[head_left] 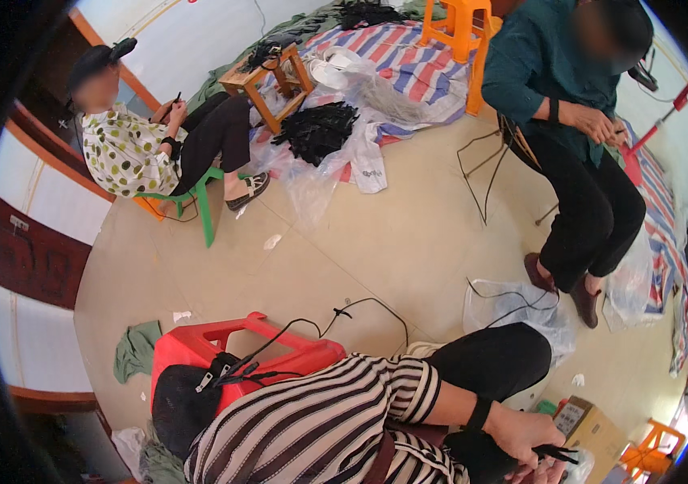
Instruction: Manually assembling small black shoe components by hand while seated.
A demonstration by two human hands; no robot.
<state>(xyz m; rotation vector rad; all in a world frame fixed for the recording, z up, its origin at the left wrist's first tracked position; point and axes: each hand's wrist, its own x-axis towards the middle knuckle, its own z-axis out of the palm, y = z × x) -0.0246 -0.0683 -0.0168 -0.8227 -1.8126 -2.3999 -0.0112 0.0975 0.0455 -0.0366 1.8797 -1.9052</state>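
Note:
Neither of my hands shows in this view. Close to me at the bottom, a co-worker in a striped top [304, 427] bends forward beside a red plastic stool [300, 355]. That co-worker's hands [517, 436] are together on thin black strips [555, 453]; part of them is cut off by the lower edge. A second co-worker, in a dotted top [126, 153], sits at the left with a small dark object [177, 98] in the fingers. At the right, one in a dark green top [533, 60] brings both hands [598, 125] together on something too small to make out.
Black strips lie in a pile [316, 133] on plastic near a wooden stool [259, 81]. A striped sheet [441, 81] covers the floor behind, under an orange stool [461, 32]. Black cables [376, 300] and a clear bag [489, 302] lie mid-floor. A cardboard box [594, 427] stands lower right.

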